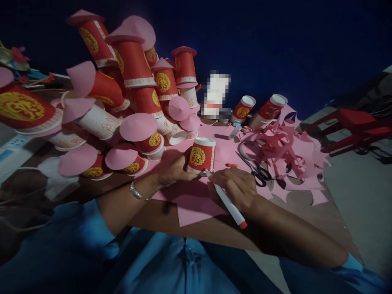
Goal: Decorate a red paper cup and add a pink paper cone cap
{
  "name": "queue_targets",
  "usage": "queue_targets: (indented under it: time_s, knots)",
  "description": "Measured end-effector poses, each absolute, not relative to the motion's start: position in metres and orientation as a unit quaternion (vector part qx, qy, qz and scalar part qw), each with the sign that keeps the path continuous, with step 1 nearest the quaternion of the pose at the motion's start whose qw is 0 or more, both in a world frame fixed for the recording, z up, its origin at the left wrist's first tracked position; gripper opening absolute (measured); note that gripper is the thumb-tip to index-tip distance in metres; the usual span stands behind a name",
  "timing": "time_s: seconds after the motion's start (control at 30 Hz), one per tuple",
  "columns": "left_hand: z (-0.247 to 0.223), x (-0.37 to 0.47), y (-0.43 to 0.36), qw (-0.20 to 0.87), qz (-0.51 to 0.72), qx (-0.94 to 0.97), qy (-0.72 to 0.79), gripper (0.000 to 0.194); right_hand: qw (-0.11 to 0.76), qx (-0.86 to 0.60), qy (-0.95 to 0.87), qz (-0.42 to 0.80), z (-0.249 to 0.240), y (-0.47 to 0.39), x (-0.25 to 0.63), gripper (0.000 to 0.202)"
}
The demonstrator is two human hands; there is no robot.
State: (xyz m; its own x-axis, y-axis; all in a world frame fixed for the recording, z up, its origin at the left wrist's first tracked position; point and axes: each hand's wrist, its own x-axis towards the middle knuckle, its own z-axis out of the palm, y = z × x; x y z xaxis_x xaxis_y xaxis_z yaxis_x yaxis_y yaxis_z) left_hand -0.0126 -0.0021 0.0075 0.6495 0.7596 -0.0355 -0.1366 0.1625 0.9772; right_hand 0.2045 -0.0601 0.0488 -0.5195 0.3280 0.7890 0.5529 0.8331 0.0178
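Note:
Wrapped round the lower left side of a red paper cup with a yellow emblem (201, 155) is my left hand (175, 169), a silver bracelet on its wrist. My right hand (235, 185) grips a white marker with a red end (227, 202), its tip at the cup's lower rim. Beneath both hands lie pink paper sheets (196, 204) on the brown table (147, 214). Just right of the cup is a small red cap (231, 165), lying on the pink paper.
Many red and white cups with pink paper cones (131, 61) are piled at the left. Scissors (259, 171) lie right of my right hand, beside pink paper scraps (294, 151). Two cups (243, 108) stand behind, near a glue stick (234, 132). A red stool (352, 122) is at the right.

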Motion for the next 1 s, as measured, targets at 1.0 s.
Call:
queue_targets:
  time_s: [1.0]
  knots:
    - [0.0071, -0.0125, -0.002, 0.728, 0.332, 0.545, 0.252, 0.073, 0.428, -0.262, -0.854, -0.138, 0.0491, -0.0597, 0.2033, 0.01]
